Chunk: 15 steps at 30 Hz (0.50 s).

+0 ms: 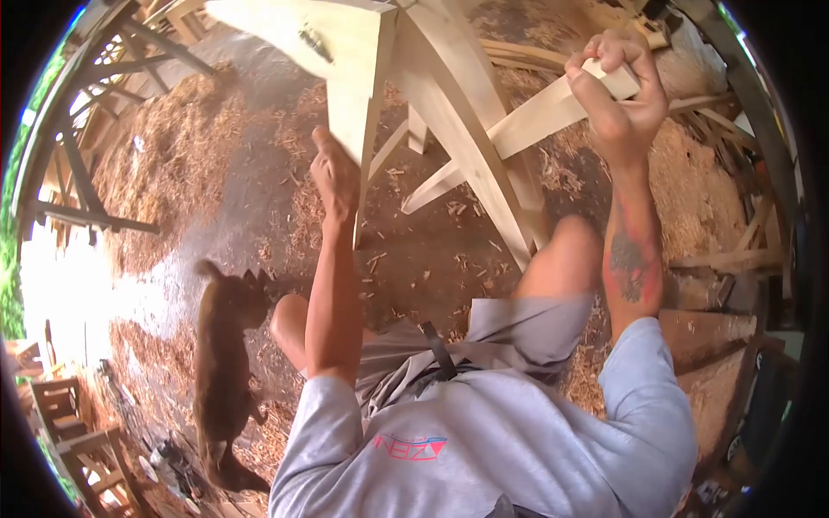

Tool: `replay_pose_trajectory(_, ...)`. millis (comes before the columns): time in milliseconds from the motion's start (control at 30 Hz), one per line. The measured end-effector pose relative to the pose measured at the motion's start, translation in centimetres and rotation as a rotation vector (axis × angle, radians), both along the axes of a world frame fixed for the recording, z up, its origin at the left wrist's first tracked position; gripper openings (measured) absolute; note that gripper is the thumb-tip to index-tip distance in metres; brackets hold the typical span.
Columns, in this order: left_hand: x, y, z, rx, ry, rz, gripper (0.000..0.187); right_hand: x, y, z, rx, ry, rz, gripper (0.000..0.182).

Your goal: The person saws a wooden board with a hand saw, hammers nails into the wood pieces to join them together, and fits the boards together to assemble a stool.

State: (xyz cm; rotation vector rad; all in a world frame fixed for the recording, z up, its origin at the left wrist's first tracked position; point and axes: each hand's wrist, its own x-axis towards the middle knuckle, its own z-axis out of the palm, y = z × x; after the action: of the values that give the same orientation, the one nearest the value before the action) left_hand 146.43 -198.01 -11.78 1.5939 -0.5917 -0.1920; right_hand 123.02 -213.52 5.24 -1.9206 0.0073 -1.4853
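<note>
A pale, unfinished wooden frame [453, 108] with crossing curved legs stands in front of me, its wide flat piece [354, 78] at the upper left. My left hand [334, 177] is closed at the lower edge of that flat piece; its fingers are partly hidden behind the wood. At the upper right, my right hand [623, 99] wraps round the outer end of a straight wooden bar [544, 116]. The bar slants down to the left and passes between the legs, its other end [432, 186] showing beyond them.
Wood shavings [186, 164] cover much of the dark floor [406, 268]. A brown dog [226, 363] stands close to my left side. Wooden frames [82, 440] are at the lower left, timber [712, 337] lies at right, and a power tool [168, 462] sits at lower left.
</note>
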Motion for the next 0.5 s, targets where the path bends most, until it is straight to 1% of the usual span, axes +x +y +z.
replay_pose_trajectory(100, -2.0, 2.1, -0.9, -0.002, 0.024, 0.057, 0.091, -1.5, 0.5, 0.0, -0.038, 0.011, 0.035, 0.025)
replay_pose_trajectory(167, -3.8, 3.2, 0.2, -0.047, 0.024, 0.143, 0.091, -1.9, 1.5, 0.0, -0.036, 0.003, 0.028, 0.026)
replay_pose_trajectory(200, -4.0, 3.9, -0.1, -0.07, 0.064, 0.137, 0.091, -2.1, 1.8, 0.0, -0.03, 0.0, 0.049, 0.026)
replay_pose_trajectory(233, -4.0, 4.7, -0.7, -0.07, 0.043, 0.13, 0.089, -2.3, 1.9, -0.1, -0.081, 0.019, 0.061, 0.026)
replay_pose_trajectory(300, -4.5, 6.5, -1.5, -0.049, 0.021, 0.118, 0.088, -2.8, 2.4, -0.4, -0.093, 0.021, 0.085, 0.026)
replay_pose_trajectory(333, -4.8, 7.0, -1.6, -0.04, 0.031, 0.175, 0.087, -2.8, 2.5, -0.4, -0.123, 0.018, 0.121, 0.026)
replay_pose_trajectory(367, -4.9, 7.5, -1.5, -0.036, 0.038, 0.232, 0.086, -2.6, 3.3, 0.2, -0.117, 0.012, 0.115, 0.026)
replay_pose_trajectory(400, -5.1, 7.9, -1.3, -0.032, 0.031, 0.226, 0.086, -2.3, 4.6, 1.0, -0.061, -0.006, 0.115, 0.023)
replay_pose_trajectory(467, -5.5, 8.5, -0.9, -0.005, -0.105, 0.306, 0.085, -1.7, 5.5, 1.2, 0.007, -0.03, 0.099, 0.02)
replay_pose_trajectory(500, -5.4, 8.8, -1.3, -0.057, -0.057, 0.302, 0.084, -1.6, 5.4, 1.1, -0.03, -0.056, 0.112, 0.018)
